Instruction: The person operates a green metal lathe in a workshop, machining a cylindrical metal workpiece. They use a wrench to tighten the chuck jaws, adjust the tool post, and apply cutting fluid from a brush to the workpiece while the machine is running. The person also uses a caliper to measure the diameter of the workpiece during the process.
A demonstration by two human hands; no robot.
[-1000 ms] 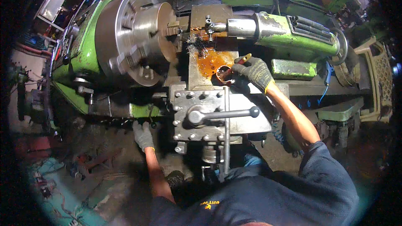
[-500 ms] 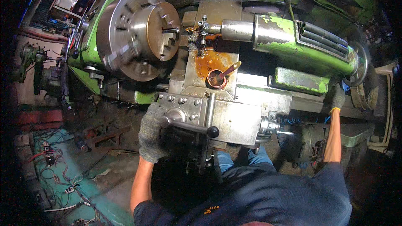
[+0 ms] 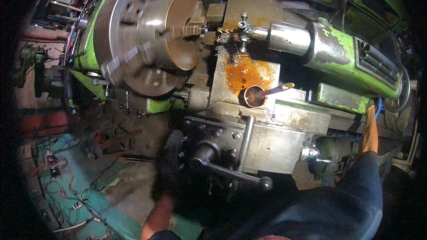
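My left hand (image 3: 171, 158), in a grey glove darkened by shadow, is against the left side of the lathe's tool post (image 3: 213, 138); its fingers are lost in the dark. The tool post lever (image 3: 235, 175) reaches out to its right. My right arm stretches to the tailstock (image 3: 338, 53), where its wrist (image 3: 371, 111) shows but the hand is mostly hidden below the handwheel (image 3: 404, 89). A drill bit (image 3: 224, 30) in the tailstock points at the chuck (image 3: 147, 31), which is blurred by spinning. The bit's tip is apart from the chuck jaws (image 3: 193, 30).
A small round tin (image 3: 255, 96) with a brush (image 3: 282, 88) stands on the cross slide, beside brown oil (image 3: 249, 73). Metal shavings (image 3: 224, 46) cling under the drill. Loose wires (image 3: 66, 191) lie on a green surface at the lower left.
The view has shifted, so the lathe sits farther right. My left hand and the tool post have fallen into shadow. My right hand has gone mostly out of sight by the tailstock.
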